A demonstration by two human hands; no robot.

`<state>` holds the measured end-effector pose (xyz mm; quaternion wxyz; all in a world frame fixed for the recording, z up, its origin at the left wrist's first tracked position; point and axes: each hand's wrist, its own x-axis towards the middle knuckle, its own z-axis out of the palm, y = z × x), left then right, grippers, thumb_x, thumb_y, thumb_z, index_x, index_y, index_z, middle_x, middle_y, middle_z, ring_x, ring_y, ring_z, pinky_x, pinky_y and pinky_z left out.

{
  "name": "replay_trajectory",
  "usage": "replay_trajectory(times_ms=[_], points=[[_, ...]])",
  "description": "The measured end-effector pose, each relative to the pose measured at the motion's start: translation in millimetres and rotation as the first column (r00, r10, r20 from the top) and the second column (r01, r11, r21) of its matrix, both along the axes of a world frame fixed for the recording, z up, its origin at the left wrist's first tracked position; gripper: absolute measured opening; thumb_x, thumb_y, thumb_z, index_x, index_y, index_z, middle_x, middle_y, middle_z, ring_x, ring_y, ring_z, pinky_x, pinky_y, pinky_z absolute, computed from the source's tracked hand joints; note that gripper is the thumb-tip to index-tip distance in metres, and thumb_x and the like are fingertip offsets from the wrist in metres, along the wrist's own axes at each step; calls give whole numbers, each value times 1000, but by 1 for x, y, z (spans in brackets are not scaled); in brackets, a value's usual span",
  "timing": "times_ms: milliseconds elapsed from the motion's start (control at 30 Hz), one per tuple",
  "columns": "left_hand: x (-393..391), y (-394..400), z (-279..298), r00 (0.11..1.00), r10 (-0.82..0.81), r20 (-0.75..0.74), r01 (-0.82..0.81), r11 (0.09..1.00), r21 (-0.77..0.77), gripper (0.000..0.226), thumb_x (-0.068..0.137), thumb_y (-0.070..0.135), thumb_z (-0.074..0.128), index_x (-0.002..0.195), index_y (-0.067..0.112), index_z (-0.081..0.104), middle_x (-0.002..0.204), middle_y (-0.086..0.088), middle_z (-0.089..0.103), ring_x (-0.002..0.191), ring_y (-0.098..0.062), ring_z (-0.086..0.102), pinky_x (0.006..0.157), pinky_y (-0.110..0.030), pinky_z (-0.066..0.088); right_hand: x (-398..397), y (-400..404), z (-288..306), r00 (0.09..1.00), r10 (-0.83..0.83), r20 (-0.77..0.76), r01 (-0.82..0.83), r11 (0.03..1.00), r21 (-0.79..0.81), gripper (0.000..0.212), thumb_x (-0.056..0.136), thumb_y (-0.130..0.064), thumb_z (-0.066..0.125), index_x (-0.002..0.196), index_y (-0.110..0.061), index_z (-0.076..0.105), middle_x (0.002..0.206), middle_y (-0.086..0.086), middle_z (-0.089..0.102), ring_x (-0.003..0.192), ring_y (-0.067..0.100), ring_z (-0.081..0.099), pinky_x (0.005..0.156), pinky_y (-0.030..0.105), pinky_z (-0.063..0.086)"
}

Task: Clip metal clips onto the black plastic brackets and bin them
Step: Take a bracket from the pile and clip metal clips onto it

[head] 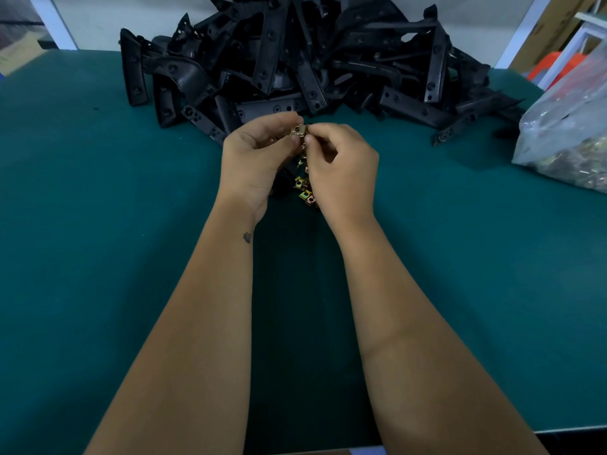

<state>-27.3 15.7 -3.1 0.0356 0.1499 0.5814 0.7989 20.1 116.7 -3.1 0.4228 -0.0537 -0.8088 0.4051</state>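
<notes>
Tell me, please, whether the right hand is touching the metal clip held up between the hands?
Touching. In the head view the right hand pinches the metal clip with its fingers, no gap showing.

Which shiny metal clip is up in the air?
The clip pinched between the left hand and right hand. The other loose clips lie lower down on the green table.

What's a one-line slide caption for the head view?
Left hand and right hand pinch a metal clip before a pile of black brackets on green table.
</notes>
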Motion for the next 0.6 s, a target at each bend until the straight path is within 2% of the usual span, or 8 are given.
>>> replay_trajectory(times_ms=[167, 467, 600], points=[[0, -1, 1, 999, 35, 0, -35, 998, -55, 24, 88, -9, 64, 97, 11, 72, 88, -3, 74, 85, -16, 69, 86, -28, 57, 0, 0, -1, 1000, 1, 3, -1, 999, 40, 15, 90, -5, 63, 99, -3, 75, 90, 6, 70, 84, 18, 65, 78, 31, 52], [-1, -1, 1, 999, 34, -20, -36, 994, -99, 24, 86, -8, 66, 97, 13, 73, 97, -10, 73, 93, -21, 68, 93, -34, 55, 1, 1, 1, 1000, -15, -8, 15, 998, 60, 16, 91, -3, 62, 100, -1, 75, 91, 8, 71, 85, 19, 65, 79, 30, 51], [-1, -2, 1, 999, 21, -35, -25, 995, -94, 24, 85, -8, 68, 102, 9, 72, 97, -9, 73, 94, -18, 68, 89, -28, 55, 1, 2, 1, 1000, -16, -9, 16, 996, 89, 16, 90, -3, 63, 101, -1, 75, 93, 9, 71, 87, 20, 66, 80, 30, 51]])
